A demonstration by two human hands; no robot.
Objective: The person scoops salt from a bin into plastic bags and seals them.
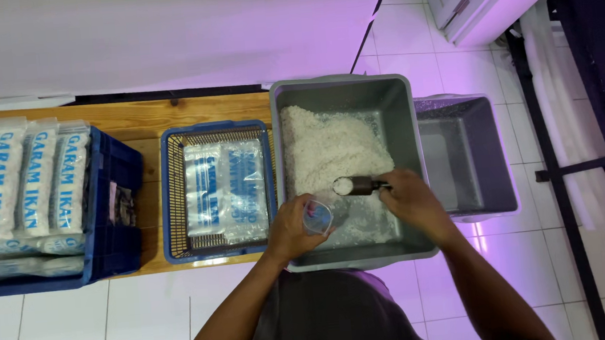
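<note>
Single head view, straight down (fairly close) over grey tub and hands.

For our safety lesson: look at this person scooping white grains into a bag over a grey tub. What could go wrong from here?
1. The bag mouth held by the left hand looks narrow, so grains from the scoop may miss it.
2. The right hand may tilt the heaped scoop early, spilling grains back into the grey tub.

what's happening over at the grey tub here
A person stands over a grey tub of coarse white grains. The right hand holds a small scoop heaped with grains; the left hand holds a clear bag open beside it. A blue basket of flat empty bags sits left.
</note>
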